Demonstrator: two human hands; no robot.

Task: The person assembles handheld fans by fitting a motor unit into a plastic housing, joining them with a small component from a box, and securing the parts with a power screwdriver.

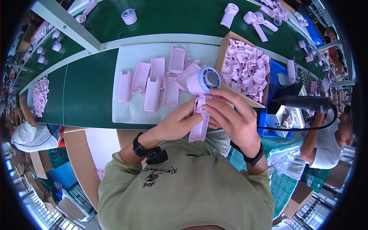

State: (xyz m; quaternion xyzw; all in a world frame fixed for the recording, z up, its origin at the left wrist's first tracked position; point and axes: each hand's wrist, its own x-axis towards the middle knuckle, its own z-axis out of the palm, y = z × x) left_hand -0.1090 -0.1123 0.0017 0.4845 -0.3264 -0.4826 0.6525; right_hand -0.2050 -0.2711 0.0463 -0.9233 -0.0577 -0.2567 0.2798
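Observation:
A pink handheld fan (198,128) is between my two hands, just past the near edge of the table. Its round head (203,80), with a grey-blue ring, points up and away from me, and the handle hangs toward my body. My left hand (183,118) grips the handle, thumb lying along its face. Bent around the neck, below the head, are the fingers of my right hand (234,114); their tips partly hide the joint. Beyond the fan, several pink handle shells (152,94) lie on a white mat (128,109), some face down and others hollow side up.
Right of the mat stands a cardboard box (220,57) full of small pink parts. A black electric screwdriver (304,102) with a cable lies over a blue bin (262,124). Fans sit on the green belt (172,19) behind a metal rail. Other people work at both sides.

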